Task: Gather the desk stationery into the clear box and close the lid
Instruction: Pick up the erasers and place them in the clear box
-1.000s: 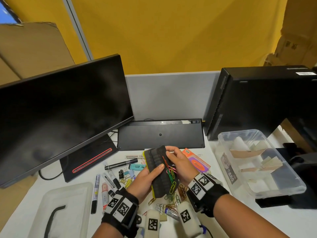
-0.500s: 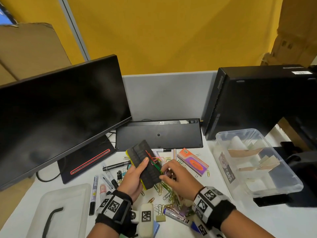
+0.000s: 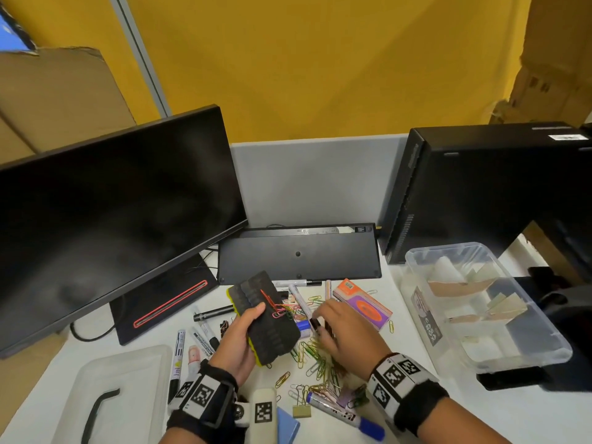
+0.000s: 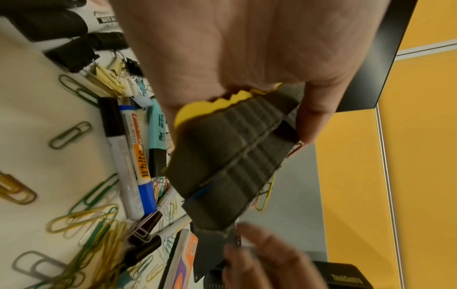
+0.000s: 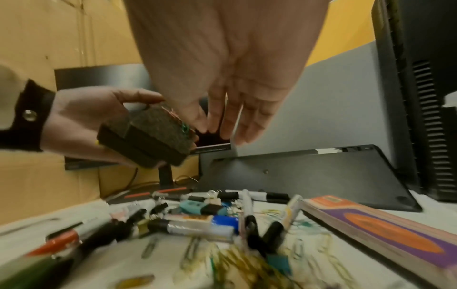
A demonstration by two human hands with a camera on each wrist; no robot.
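Note:
My left hand (image 3: 246, 328) grips a black felt eraser (image 3: 266, 325) with a yellow back, held tilted above the desk. A few coloured paper clips (image 3: 275, 307) cling to its upper right edge. The eraser (image 4: 235, 156) fills the left wrist view, my thumb on its far edge. My right hand (image 3: 323, 322) hovers just right of the eraser, over a heap of paper clips (image 3: 317, 350). Its fingers (image 5: 222, 127) hang straight and hold nothing. The clear box (image 3: 416, 254) stands open at the right with paper pieces inside.
The box lid (image 3: 128, 379) lies at the lower left. Markers (image 3: 198, 338), binder clips (image 3: 301, 410) and an orange-purple pack (image 3: 365, 307) lie scattered around the hands. A monitor (image 3: 112, 219), an upturned keyboard (image 3: 298, 254) and a black computer case (image 3: 480, 187) line the back.
The left hand has lowered the eraser and moved it left. The right hand has left the clips on the eraser and moved right and down over the clip heap.

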